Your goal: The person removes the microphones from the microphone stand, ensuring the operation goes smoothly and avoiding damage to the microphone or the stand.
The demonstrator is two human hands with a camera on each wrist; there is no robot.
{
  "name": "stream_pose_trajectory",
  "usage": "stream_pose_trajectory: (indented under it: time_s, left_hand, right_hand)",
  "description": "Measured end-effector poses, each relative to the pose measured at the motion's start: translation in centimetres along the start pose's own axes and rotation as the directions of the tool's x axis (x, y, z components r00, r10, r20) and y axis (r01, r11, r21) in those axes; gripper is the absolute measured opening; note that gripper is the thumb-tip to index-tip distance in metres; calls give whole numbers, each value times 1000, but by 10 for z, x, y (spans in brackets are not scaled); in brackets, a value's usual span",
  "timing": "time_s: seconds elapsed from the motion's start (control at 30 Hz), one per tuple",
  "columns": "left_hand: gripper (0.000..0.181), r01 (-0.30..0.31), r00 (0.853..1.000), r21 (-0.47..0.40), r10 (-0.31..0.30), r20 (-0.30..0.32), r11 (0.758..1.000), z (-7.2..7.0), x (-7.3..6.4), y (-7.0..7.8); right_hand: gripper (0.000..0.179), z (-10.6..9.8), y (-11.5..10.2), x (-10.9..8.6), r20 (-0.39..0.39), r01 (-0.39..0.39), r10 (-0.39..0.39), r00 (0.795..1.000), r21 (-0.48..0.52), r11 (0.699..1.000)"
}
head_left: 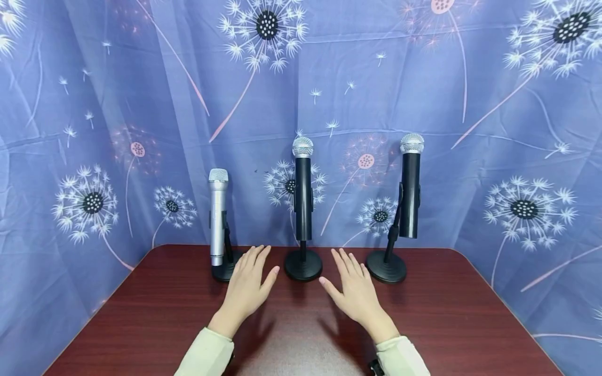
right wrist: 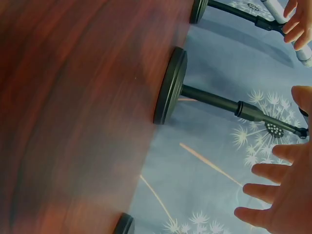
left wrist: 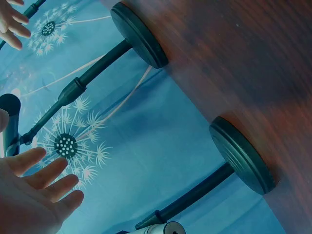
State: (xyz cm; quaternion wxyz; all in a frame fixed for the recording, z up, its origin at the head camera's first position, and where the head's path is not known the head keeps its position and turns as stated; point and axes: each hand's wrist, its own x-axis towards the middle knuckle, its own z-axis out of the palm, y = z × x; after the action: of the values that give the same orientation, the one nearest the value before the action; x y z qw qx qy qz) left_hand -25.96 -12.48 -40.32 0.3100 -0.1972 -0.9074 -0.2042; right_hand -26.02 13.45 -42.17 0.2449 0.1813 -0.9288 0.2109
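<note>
Both hands reach over the table with fingers straight and hold nothing. My left hand (head_left: 248, 286) is between the silver microphone (head_left: 218, 214) and the middle black microphone (head_left: 303, 193), its fingertips near the left stand's base (head_left: 222, 272). On the other side, my right hand (head_left: 354, 287) lies between the middle stand's base (head_left: 303, 265) and the right stand's base (head_left: 386, 267). The right black microphone (head_left: 411, 188) leans in its stand, while the middle one is upright. In the left wrist view, my left palm (left wrist: 29, 200) faces the stands; the right wrist view shows my right fingers (right wrist: 270, 170) spread.
The dark red wooden table (head_left: 301, 324) has its back edge against a blue curtain (head_left: 357, 104) printed with dandelions. All three microphone stands are lined up along that back edge. Pale sleeves (head_left: 209, 352) cover both forearms.
</note>
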Motion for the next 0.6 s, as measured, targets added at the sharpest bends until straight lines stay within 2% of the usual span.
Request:
stream_pose_trajectory:
  time_s: [0.27, 0.5, 0.6]
  left_hand:
    - [46, 8, 999, -87, -11, -32, 996, -9, -3, 2]
    - [39, 18, 997, -124, -26, -68, 992, -18, -8, 1]
    - [37, 51, 997, -154, -59, -50, 987, -21, -12, 0]
  right_hand:
    - [67, 6, -7, 2, 12, 19, -21, 1000, 134, 991]
    - [64, 12, -14, 6, 76, 16, -35, 996, 230, 973]
    - [63, 13, -18, 10, 110, 12, -43, 993, 275, 961]
